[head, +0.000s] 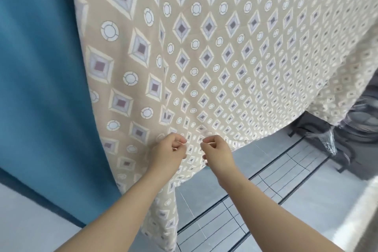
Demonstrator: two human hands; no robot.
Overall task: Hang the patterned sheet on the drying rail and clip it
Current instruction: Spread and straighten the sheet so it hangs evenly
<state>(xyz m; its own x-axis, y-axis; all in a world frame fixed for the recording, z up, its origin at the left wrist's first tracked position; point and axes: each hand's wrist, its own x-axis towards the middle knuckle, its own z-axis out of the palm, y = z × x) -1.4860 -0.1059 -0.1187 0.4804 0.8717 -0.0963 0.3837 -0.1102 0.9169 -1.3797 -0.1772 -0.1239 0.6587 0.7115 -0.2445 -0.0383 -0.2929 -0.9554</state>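
The patterned sheet (214,57), beige with diamonds and circles, hangs down in front of me and fills most of the view. Its top and whatever it hangs from are out of frame. Low on the sheet, my left hand (169,151) and my right hand (216,151) sit close together, fingers curled, each pinching a bit of the fabric near its lower part. The sheet's bottom edge falls just below my hands. No clip is visible.
A blue curtain (41,77) hangs at the left, touching the sheet's side. Pale floor with dark window-frame shadows (266,190) lies below. Grey appliances wrapped in plastic (351,129) stand at the right, behind the sheet's edge.
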